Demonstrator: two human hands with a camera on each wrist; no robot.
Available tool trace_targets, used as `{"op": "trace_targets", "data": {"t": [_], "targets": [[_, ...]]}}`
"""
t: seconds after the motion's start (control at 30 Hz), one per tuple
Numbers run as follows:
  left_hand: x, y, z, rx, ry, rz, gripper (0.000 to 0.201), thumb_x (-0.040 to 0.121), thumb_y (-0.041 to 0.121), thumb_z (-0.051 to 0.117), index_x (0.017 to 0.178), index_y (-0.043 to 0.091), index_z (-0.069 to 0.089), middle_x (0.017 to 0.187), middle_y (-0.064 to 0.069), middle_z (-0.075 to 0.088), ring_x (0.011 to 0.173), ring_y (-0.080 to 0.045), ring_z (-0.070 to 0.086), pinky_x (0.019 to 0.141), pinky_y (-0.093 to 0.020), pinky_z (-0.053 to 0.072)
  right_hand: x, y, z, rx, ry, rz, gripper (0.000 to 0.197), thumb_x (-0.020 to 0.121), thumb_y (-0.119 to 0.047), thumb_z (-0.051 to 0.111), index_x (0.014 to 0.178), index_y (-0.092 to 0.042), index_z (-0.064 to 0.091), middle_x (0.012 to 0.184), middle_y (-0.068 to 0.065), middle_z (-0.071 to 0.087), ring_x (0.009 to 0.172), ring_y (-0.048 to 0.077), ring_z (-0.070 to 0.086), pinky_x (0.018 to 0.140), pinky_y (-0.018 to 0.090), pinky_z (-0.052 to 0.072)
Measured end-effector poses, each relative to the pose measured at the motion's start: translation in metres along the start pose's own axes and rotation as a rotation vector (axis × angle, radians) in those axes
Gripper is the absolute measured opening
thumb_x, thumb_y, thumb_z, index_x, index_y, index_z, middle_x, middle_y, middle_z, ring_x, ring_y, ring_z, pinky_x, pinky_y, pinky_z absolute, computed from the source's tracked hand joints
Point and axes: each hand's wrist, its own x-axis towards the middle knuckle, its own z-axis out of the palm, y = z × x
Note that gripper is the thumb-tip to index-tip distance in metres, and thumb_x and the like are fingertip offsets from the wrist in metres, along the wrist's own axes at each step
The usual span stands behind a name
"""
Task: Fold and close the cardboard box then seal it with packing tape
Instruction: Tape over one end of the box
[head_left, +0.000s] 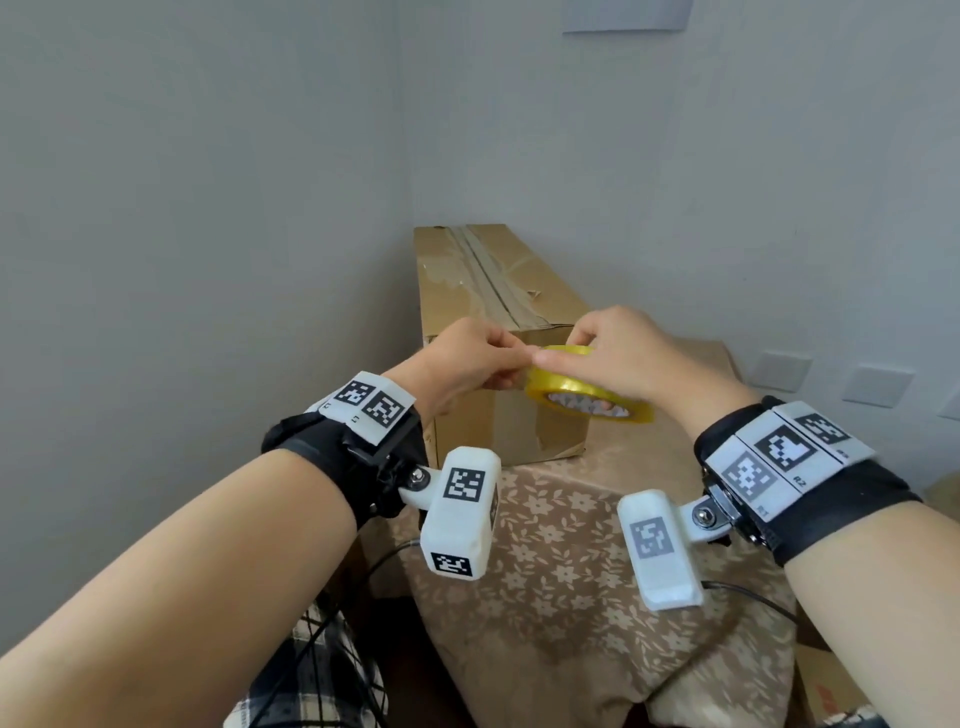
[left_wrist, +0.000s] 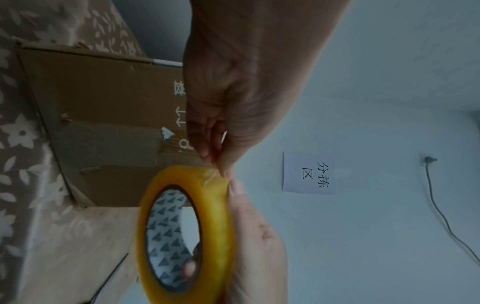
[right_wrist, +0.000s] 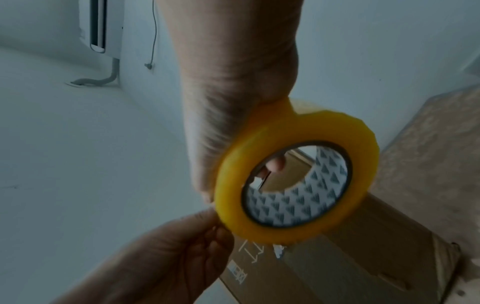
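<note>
A long brown cardboard box (head_left: 498, 291) lies closed on the cloth-covered table, old tape along its top seam; it also shows as the box (left_wrist: 103, 102) and the box (right_wrist: 363, 257) in the wrist views. In front of its near end my right hand (head_left: 618, 358) grips a yellow roll of packing tape (head_left: 587, 395), fingers through the core, thumb on the rim. The roll of tape (left_wrist: 182, 236) and the tape roll (right_wrist: 296, 174) fill the wrist views. My left hand (head_left: 467, 364) pinches the loose tape end (left_wrist: 210, 174) at the roll's edge.
A floral beige cloth (head_left: 571, 545) covers the table. Grey walls meet in a corner right behind the box. A paper sign (left_wrist: 309, 172) hangs on the wall. Cables (head_left: 363, 597) trail below the table's near edge beside checked fabric.
</note>
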Motion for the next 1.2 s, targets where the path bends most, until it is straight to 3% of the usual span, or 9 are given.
{"op": "trace_targets", "data": {"t": [0.1, 0.2, 0.33, 0.47, 0.7, 0.8, 0.93, 1.07, 1.2], "targets": [[0.002, 0.000, 0.000, 0.103, 0.050, 0.028, 0.018, 0.091, 0.015, 0.061, 0.076, 0.012, 0.053, 0.071, -0.004, 0.060, 0.063, -0.013, 0.058, 0.066, -0.024, 0.055, 0.001, 0.001, -0.002, 0.253, -0.016, 0.029, 0.042, 0.076, -0.043, 0.058, 0.087, -0.005, 0.067, 0.078, 0.009, 0.064, 0.078, 0.024, 0.060, 0.069, 0.033, 0.046], [0.001, 0.003, -0.001, 0.306, 0.130, 0.103, 0.017, 0.093, 0.017, 0.057, 0.079, 0.010, 0.050, 0.070, -0.004, 0.062, 0.061, -0.014, 0.061, 0.064, -0.026, 0.057, 0.000, -0.001, -0.004, 0.361, -0.022, 0.028, 0.019, 0.086, -0.038, 0.062, 0.093, -0.021, 0.065, 0.091, -0.001, 0.067, 0.084, 0.017, 0.063, 0.077, 0.034, 0.049], [0.002, 0.024, -0.015, 0.626, 0.208, 0.249, 0.014, 0.091, 0.018, 0.058, 0.080, 0.011, 0.053, 0.071, -0.004, 0.064, 0.061, -0.018, 0.061, 0.060, -0.029, 0.053, 0.006, -0.008, -0.010, 0.305, -0.025, 0.002, 0.035, 0.085, -0.050, 0.062, 0.093, -0.017, 0.062, 0.087, -0.001, 0.067, 0.077, 0.015, 0.063, 0.069, 0.027, 0.048], [0.000, 0.036, -0.040, 0.489, 0.306, 0.248, 0.020, 0.092, 0.018, 0.057, 0.075, 0.016, 0.048, 0.071, -0.002, 0.062, 0.058, -0.013, 0.058, 0.056, -0.024, 0.049, 0.014, -0.011, -0.010, -0.019, -0.076, -0.014, 0.044, 0.083, -0.054, 0.063, 0.099, -0.012, 0.062, 0.096, 0.001, 0.062, 0.089, 0.018, 0.057, 0.070, 0.029, 0.040], [-0.011, 0.017, -0.065, 0.302, 0.416, 0.115, 0.011, 0.095, 0.019, 0.052, 0.088, 0.010, 0.051, 0.070, -0.002, 0.055, 0.061, -0.013, 0.050, 0.062, -0.026, 0.048, 0.020, -0.028, 0.003, 0.146, -0.244, 0.057, 0.066, 0.087, -0.065, 0.047, 0.095, -0.002, 0.068, 0.084, 0.013, 0.070, 0.080, 0.034, 0.067, 0.079, 0.042, 0.054], [-0.017, 0.015, -0.072, 0.150, 0.404, 0.072, 0.014, 0.095, 0.020, 0.053, 0.086, 0.010, 0.051, 0.066, -0.001, 0.051, 0.056, -0.009, 0.044, 0.043, -0.010, 0.042, 0.025, -0.045, 0.010, 0.045, -0.157, 0.039, 0.052, 0.091, -0.051, 0.052, 0.076, -0.002, 0.058, 0.072, 0.013, 0.049, 0.065, 0.028, 0.052, 0.064, 0.032, 0.042], [-0.022, 0.015, -0.079, 0.078, 0.387, 0.095, 0.027, 0.086, 0.028, 0.067, 0.074, 0.012, 0.049, 0.061, -0.001, 0.050, 0.052, -0.010, 0.043, 0.042, -0.010, 0.041, 0.034, -0.067, -0.003, -0.200, -0.053, -0.003, 0.043, 0.087, -0.045, 0.060, 0.075, -0.004, 0.064, 0.071, 0.012, 0.061, 0.066, 0.027, 0.056, 0.058, 0.029, 0.039], [-0.020, 0.014, -0.081, 0.048, 0.435, 0.100, 0.026, 0.091, 0.023, 0.062, 0.074, 0.013, 0.045, 0.065, -0.005, 0.054, 0.055, -0.014, 0.049, 0.049, -0.017, 0.045, 0.034, -0.064, -0.009, 0.205, -0.109, 0.104, 0.032, 0.077, -0.039, 0.062, 0.062, -0.014, 0.050, 0.060, 0.008, 0.043, 0.057, 0.020, 0.043, 0.059, 0.032, 0.036], [-0.015, 0.008, -0.081, 0.017, 0.489, 0.082, 0.025, 0.091, 0.021, 0.061, 0.073, 0.014, 0.045, 0.071, -0.007, 0.060, 0.060, -0.016, 0.057, 0.066, -0.029, 0.053, 0.025, -0.049, -0.009, 0.378, -0.128, 0.200, 0.031, 0.077, -0.041, 0.069, 0.066, -0.013, 0.061, 0.066, 0.010, 0.060, 0.059, 0.023, 0.056, 0.063, 0.027, 0.045]]}}
